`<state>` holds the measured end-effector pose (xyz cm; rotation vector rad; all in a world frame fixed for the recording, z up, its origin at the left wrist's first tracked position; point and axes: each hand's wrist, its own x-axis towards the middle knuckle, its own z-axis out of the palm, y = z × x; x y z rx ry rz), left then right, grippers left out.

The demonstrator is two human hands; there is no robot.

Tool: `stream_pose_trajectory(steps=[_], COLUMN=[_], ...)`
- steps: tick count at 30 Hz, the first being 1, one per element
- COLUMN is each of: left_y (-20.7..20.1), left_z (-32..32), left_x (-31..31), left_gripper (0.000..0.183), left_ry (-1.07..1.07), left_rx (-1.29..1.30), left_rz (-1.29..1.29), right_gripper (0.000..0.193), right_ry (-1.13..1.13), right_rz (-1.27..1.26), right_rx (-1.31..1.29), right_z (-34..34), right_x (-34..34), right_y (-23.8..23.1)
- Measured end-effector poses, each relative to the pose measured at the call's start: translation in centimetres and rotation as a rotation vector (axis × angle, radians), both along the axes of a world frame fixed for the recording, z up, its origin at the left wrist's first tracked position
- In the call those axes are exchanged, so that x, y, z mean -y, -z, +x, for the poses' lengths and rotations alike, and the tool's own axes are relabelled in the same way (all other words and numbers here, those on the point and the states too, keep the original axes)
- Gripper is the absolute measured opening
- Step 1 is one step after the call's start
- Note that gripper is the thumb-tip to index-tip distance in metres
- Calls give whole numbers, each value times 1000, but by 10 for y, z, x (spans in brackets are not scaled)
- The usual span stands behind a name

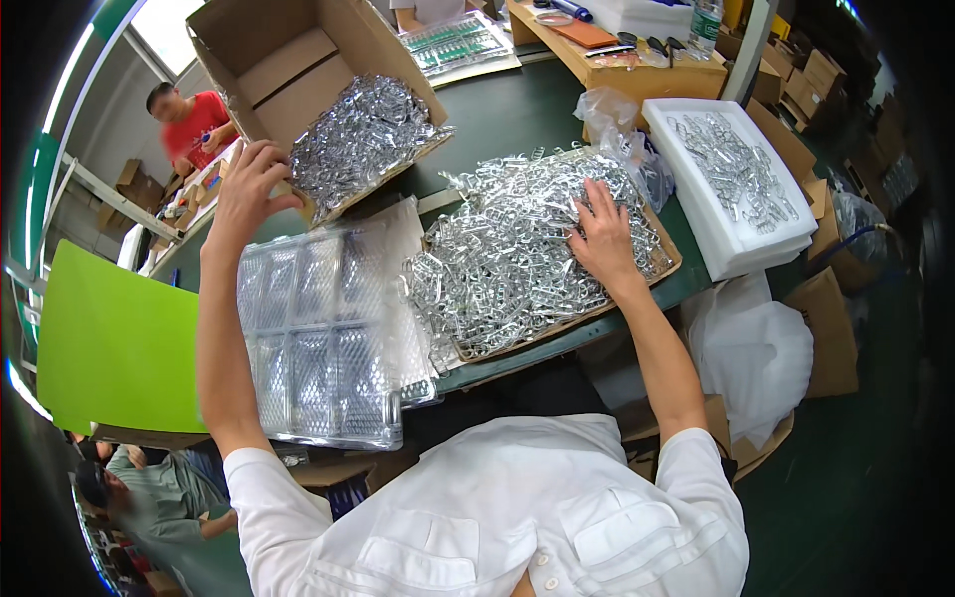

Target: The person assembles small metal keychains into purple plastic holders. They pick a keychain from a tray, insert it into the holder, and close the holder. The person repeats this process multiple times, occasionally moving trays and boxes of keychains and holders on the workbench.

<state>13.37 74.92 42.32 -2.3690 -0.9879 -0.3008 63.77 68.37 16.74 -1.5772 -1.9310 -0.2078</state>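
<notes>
My left hand (250,189) grips the near left edge of a tilted cardboard box (288,67), its fingers over the rim and the thumb along the front. Inside that box lies a heap of shiny metal pieces (363,134). My right hand (604,239) rests, fingers spread, on a wide pile of small looped silver metal clips (517,259). The pile fills a shallow cardboard tray (665,269) on the green table; some pieces overhang its left side. Whether any clip is under my right palm is hidden.
Clear plastic trays (318,338) lie stacked left of the pile, beside a bright green sheet (119,338). A white foam box (716,239) with more clips stands at right, near a plastic bag (612,114). Co-workers sit at far left, lower left and beyond the table.
</notes>
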Motion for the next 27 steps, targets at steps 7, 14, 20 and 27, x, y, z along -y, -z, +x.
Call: stream_pose_trajectory(steps=[7,14,20,27], left_y=[2,51,71,74], left_z=[-37,-8,-147,-111], left_x=[-7,-25,-89,-84], left_gripper=[33,24,21,18], left_ry=[44,90,-394,-454], left_rx=[242,1034,1741,1566], left_rz=[-184,174,-520,-486], right_gripper=[49,48,46,47], right_ry=[-33,-38,-158,-57], right_rz=[20,11,65,149], right_rx=[13,-5,-254,-179], right_z=[3,6,4,22], right_x=[-2,2,-6,-6], right_y=[3,0,0,-40])
